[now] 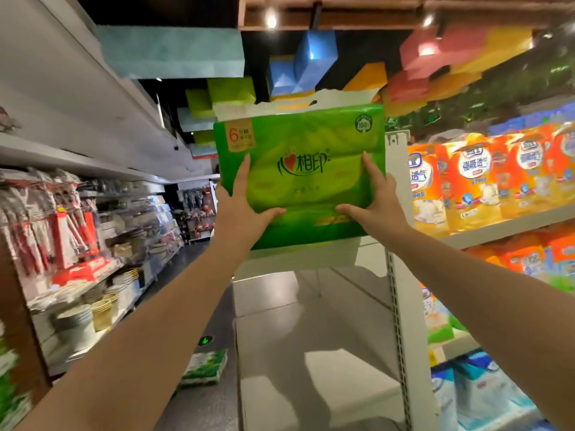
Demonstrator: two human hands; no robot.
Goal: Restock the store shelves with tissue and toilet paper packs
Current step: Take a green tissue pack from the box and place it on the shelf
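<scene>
A green tissue pack [300, 144] with a red heart logo and an orange "6" label is raised above head height, over the white end-of-aisle shelves [311, 321]. My left hand [241, 206] holds its lower left side, thumb across the front and fingers up along the face. My right hand [371, 202] holds the lower right side the same way. The pack's bottom edge sits at the level of an upper white shelf [280, 259]. Whether it rests on that shelf I cannot tell. Another green pack [203, 367] lies on the floor below.
Orange and yellow packs [485, 178] fill the right shelves, blue packs [476, 396] lower down. The left shelving [93, 259] carries kitchenware, bowls and hanging utensils. A dark aisle floor [199, 275] runs between them. Coloured blocks hang from the ceiling.
</scene>
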